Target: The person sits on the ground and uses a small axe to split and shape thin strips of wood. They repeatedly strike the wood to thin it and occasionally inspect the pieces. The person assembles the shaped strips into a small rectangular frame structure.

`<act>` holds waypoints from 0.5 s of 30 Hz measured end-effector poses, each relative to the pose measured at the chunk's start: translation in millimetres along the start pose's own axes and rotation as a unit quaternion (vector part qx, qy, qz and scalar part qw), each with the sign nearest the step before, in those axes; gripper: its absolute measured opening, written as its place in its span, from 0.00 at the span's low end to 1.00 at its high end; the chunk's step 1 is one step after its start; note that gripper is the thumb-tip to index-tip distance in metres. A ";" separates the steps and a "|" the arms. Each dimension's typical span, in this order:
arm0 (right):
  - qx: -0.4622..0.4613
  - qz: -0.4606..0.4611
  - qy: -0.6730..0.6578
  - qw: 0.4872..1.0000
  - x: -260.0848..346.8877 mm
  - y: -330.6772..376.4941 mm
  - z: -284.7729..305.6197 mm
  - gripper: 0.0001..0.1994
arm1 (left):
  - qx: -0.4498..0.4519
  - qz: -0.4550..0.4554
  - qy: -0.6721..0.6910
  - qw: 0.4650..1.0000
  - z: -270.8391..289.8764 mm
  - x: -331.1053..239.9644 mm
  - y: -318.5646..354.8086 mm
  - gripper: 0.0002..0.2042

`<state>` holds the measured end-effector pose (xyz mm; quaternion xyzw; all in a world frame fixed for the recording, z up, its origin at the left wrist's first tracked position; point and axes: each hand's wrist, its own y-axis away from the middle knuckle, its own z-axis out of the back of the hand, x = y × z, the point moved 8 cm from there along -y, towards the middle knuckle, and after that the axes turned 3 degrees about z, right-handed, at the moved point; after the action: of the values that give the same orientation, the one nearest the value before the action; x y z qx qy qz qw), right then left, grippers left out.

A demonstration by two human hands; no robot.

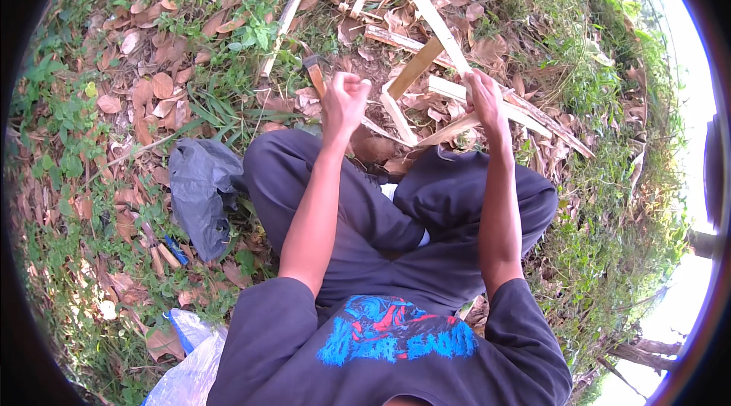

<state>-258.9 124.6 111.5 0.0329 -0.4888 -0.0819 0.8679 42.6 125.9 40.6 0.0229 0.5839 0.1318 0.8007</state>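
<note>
My right hand is closed around the lower end of a long pale wooden strip, which runs up and left beyond the top edge. My left hand has its fingers curled together; anything between them is too small or hidden to make out. Just beside it, a hammer shows its dark head and part of an orange-brown handle; whether it touches the hand I cannot tell. Between my hands stand a yellowish-brown wooden slat and a short pale piece of wood, meeting at an angle.
Split wood lies at the right, and another strip at the upper left. A black plastic bag rests left of my crossed legs, near wooden-handled tools. Clear plastic sheeting sits lower left. Dry leaves and grass cover the ground.
</note>
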 end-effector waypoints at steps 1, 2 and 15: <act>0.002 -0.013 0.042 0.999 -2.9 -7.8 -0.4 0.22 | -0.045 0.030 -0.108 0.993 11.0 18.0 -6.8 0.21; 0.008 -0.022 0.082 0.996 2.0 -12.6 -4.5 0.23 | -0.095 0.061 -0.217 0.970 23.0 36.5 -11.6 0.25; -0.025 0.045 0.268 0.962 1.3 -48.2 5.1 0.28 | -0.066 0.248 -0.304 0.918 -2.5 131.4 -56.1 0.24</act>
<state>-267.9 77.0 108.7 0.0104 -0.2367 -0.0433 0.9706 87.8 102.7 -93.0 0.1529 0.2781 0.3507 0.8811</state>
